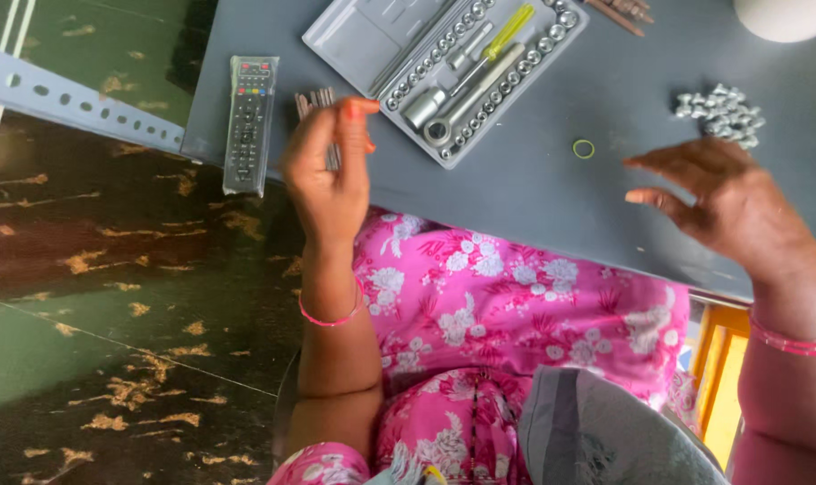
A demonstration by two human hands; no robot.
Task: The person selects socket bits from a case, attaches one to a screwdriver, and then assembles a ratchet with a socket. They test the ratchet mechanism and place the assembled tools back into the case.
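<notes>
Left hand (329,171) grips screws (316,101) (right hand (727,202) apart).

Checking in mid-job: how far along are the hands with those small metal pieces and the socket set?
Done: the socket set case lies open on the grey table. In hand: the left hand holds up a bunch of thin metal rods; the right hand hovers open and empty. Left: the pile of metal nuts and the yellow rubber band lie untouched.
</notes>
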